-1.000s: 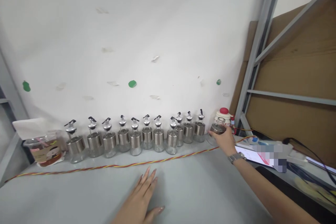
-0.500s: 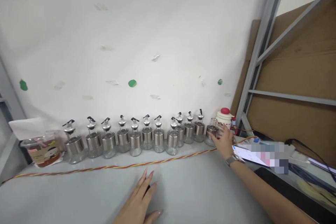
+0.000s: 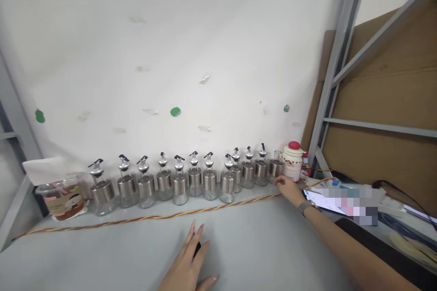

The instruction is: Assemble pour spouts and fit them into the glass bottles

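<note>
My right hand (image 3: 289,191) is beside the base of an open-topped glass bottle with a metal sleeve (image 3: 276,167). Its fingers are bent and drawn together in front of the glass; whether they touch it is unclear, and nothing shows in them. Nearer to me, my left hand (image 3: 187,259) is palm down over the grey table (image 3: 252,245), fingers stretched out and thumb apart. A small black thing (image 3: 197,249) shows between its fingers, mostly hidden. Several matching bottles (image 3: 180,186) stand upright along the wall, fitted with silver-and-black pour spouts.
A red-yellow twisted wire (image 3: 153,217) runs before the bottles. At the left stands a plastic cup of brown drink (image 3: 63,202). A cream jar with red lid (image 3: 292,161) stands right of the bottles. A lit phone (image 3: 327,202) and cables lie beside my right forearm.
My right hand has come down and back from the open-topped bottle, its spread fingers drawing together. The bottle and cream jar show more fully. My left hand keeps its pose; the view has shifted slightly.
</note>
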Demonstrator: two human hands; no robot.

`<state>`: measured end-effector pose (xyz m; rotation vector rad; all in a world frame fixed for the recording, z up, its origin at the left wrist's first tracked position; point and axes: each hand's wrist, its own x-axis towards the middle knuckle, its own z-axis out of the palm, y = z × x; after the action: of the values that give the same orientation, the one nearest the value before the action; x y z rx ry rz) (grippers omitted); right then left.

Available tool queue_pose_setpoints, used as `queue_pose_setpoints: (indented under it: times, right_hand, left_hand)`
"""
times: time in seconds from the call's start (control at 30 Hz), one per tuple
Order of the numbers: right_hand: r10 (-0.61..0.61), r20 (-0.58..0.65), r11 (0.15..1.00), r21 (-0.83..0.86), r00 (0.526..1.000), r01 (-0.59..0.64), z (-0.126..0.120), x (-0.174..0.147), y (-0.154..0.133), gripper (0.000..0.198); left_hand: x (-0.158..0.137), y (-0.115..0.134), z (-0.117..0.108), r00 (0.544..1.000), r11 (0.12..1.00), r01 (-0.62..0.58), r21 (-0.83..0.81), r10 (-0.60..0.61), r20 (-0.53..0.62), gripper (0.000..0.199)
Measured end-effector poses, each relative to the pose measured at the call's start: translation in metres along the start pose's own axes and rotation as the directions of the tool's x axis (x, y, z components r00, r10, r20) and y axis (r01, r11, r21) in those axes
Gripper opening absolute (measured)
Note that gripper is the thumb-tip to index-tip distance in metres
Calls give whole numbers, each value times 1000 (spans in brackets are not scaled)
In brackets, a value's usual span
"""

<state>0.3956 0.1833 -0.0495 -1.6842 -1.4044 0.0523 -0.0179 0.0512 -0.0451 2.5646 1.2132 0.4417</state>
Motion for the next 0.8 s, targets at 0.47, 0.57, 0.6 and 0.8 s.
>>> queue_pose_setpoints:
  times: [0.47,0.57,0.6,0.8]
  right_hand:
    - [172,-456,985,50,873,-168,38,64,-91,28]
    - [213,-438,977,84,873,-196,41,63,-90,28]
    - [220,-432,975,93,875,-200,42,62,-89,27]
    - [213,-453,977,80,866,-198,42,47,-79,29]
  left_hand:
    - [1,-17,15,989,992,-120,33,122,-88,45]
    - [2,-21,26,971,987,-130,92,146,-190,45]
    - [2,-21,28,964,987,-121,109,143,-224,46]
    - [1,-18,34,960,995,-83,51,94,-265,44]
